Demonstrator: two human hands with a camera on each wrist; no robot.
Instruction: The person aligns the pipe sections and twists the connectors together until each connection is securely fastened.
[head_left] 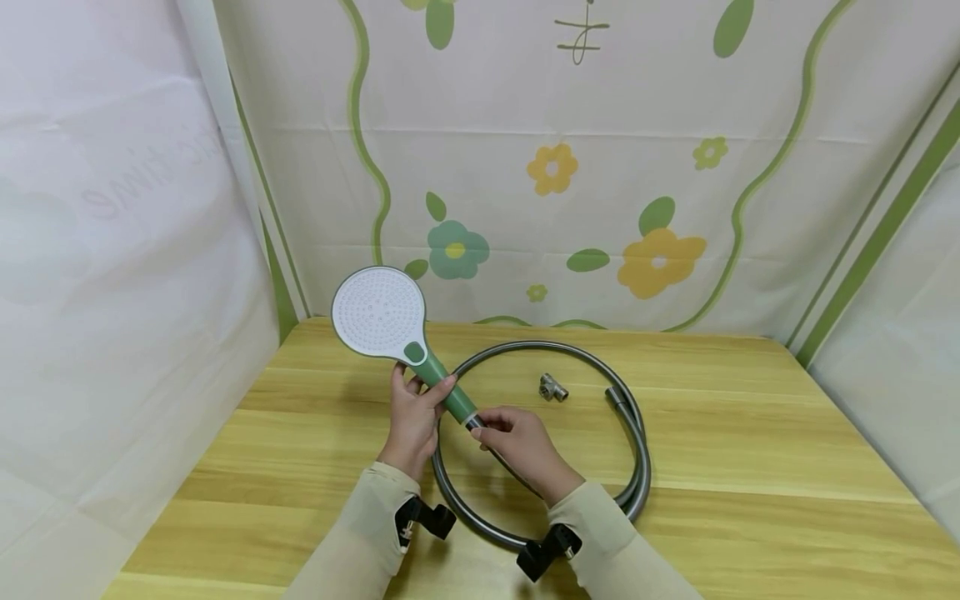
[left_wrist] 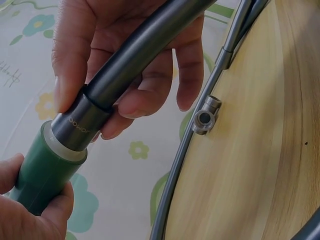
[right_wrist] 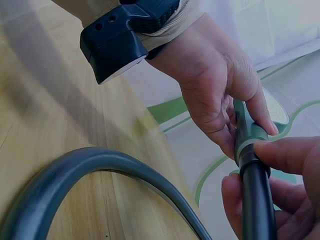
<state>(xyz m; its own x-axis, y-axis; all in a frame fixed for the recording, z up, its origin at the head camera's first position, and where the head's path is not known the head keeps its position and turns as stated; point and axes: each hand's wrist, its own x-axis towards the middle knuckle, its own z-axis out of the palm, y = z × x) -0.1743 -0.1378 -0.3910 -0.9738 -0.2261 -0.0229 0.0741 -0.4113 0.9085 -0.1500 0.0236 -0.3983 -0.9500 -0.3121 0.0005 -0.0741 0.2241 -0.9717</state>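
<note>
A shower head (head_left: 378, 312) with a white face and green handle is tilted up to the left above the table. My left hand (head_left: 414, 417) grips its green handle (left_wrist: 47, 172). With thumb and fingers, my right hand (head_left: 521, 442) pinches the dark collar (left_wrist: 80, 122) at the end of a grey shower hose (right_wrist: 257, 200). That collar sits at the handle's lower end, and a whitish ring (left_wrist: 64, 142) shows between the two. From the collar the hose runs down into a large loop on the table.
A small metal tee fitting (head_left: 553, 387) lies on the wooden table (head_left: 750, 433) inside the hose loop. The hose's other end (head_left: 615, 396) rests right of it. Behind the table hangs a flower-printed cloth (head_left: 480, 192).
</note>
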